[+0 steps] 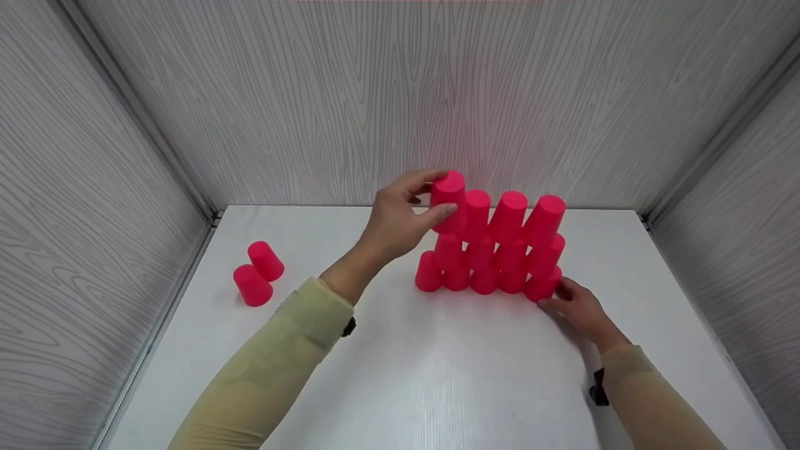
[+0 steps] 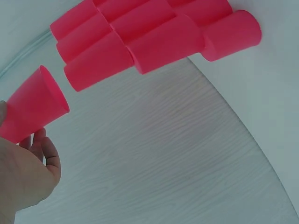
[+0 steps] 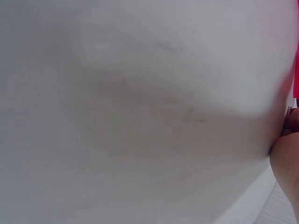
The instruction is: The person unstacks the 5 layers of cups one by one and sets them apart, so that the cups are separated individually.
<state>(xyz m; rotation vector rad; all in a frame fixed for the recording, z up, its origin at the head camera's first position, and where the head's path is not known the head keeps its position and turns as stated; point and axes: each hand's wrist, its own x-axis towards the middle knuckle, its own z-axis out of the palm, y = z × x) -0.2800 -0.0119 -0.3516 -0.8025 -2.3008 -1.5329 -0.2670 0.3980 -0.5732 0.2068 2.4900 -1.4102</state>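
My left hand (image 1: 400, 219) grips an upside-down pink-red plastic cup (image 1: 449, 203), thumb in front and fingers behind. The cup hangs at the left end of a stacked wall of matching cups (image 1: 480, 250), level with its top row. In the left wrist view, a gap separates the held cup (image 2: 35, 105) from the nearest stacked cup (image 2: 98, 60). At the wall's right end, my right hand (image 1: 584, 312) holds the bottom-row corner cup (image 1: 542, 284) between thumb and fingers. Only part of that hand (image 3: 287, 149) shows at the right wrist view's edge.
Two more cups (image 1: 253, 286) stand close together on the left of the white table (image 1: 375, 375). The wall is three rows high, its bottom row reaching furthest left. Grey wood-grain panels (image 1: 375, 100) enclose the back and both sides.
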